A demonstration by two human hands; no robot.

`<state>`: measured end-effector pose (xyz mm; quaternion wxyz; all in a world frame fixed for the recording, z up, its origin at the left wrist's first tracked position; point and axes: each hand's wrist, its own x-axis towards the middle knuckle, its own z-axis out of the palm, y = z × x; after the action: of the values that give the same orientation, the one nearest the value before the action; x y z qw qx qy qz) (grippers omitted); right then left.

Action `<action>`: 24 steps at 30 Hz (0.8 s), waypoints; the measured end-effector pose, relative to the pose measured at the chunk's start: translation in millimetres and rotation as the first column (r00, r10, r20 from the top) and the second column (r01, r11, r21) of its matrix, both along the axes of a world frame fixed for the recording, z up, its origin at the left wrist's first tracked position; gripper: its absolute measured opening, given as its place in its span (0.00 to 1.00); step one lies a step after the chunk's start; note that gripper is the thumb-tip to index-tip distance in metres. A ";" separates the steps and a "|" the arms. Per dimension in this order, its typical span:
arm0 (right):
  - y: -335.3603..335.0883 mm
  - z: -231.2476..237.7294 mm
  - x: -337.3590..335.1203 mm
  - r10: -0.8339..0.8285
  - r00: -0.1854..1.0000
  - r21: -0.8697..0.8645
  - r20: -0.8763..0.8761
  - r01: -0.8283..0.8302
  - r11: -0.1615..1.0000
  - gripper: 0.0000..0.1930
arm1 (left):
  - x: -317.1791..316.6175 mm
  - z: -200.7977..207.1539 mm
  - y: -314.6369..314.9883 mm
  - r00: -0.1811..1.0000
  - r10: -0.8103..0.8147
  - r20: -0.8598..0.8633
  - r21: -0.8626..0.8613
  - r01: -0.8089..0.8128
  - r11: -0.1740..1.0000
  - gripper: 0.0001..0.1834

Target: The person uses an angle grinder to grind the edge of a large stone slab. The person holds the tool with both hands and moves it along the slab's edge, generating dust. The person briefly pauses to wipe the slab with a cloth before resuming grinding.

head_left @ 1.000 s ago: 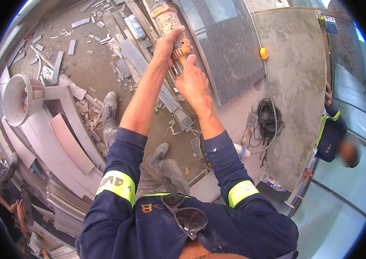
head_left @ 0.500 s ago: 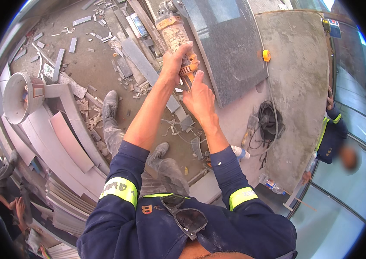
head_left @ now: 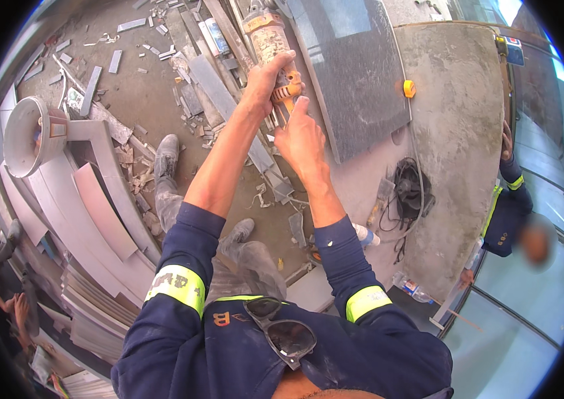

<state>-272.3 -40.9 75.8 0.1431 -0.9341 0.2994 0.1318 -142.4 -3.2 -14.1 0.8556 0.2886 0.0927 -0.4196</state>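
A dusty orange angle grinder is held out at arm's length at the top of the view, its head cut off by the picture's upper part. My left hand wraps round the middle of its body. Just behind, my right hand closes round the rear end, thumb along it; much of the handle is hidden by the fingers. Beside the grinder on the right lies a dark grey stone slab with a smooth, partly shiny face. The grinder's head is near the slab's upper left edge; whether they touch I cannot tell.
Stone offcuts and long strips litter the floor. At left, a white bucket stands by stacked panels. An orange tape measure, black cable bundle and plastic bottle lie at right. A co-worker is at right, another person lower left.
The grinder and both my hands have shifted slightly up in the picture. My grip on the grinder looks the same.
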 end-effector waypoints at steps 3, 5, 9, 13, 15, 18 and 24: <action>5.2 2.8 -31.1 -0.020 0.999 -0.024 -0.027 0.020 1.000 0.35 | -36.7 6.5 4.7 1.000 0.011 0.002 0.029 -0.011 1.000 0.28; 4.1 3.9 -45.1 -0.034 0.999 -0.031 -0.038 0.033 0.999 0.35 | -52.3 10.3 5.7 1.000 0.013 -0.010 0.039 -0.012 0.999 0.27; 3.5 3.3 -57.8 -0.046 0.998 -0.028 -0.042 0.045 0.999 0.34 | -64.1 13.2 7.2 0.999 0.021 -0.025 0.033 -0.020 0.999 0.26; 1.3 0.5 -62.9 -0.039 0.999 -0.031 -0.031 0.038 0.999 0.33 | -67.5 11.4 7.9 1.000 0.008 -0.028 0.028 -0.007 1.000 0.25; -0.7 -2.1 -64.3 -0.043 0.999 -0.021 -0.025 0.043 0.999 0.32 | -69.3 10.2 8.3 0.999 0.004 -0.032 0.020 -0.003 1.000 0.25; -2.8 -6.9 -60.6 -0.039 0.999 0.004 0.000 0.039 0.999 0.30 | -69.1 9.2 8.0 1.000 -0.004 -0.031 0.021 0.004 1.000 0.25; -3.5 -8.7 -33.4 -0.064 0.997 0.006 0.030 0.064 0.998 0.30 | -44.3 5.2 3.4 0.999 -0.013 -0.033 0.019 0.014 1.000 0.25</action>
<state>-305.8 -44.3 67.1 0.1540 -0.9256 0.3266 0.1137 -186.6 0.2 -8.9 0.8484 0.2903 0.1087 -0.4291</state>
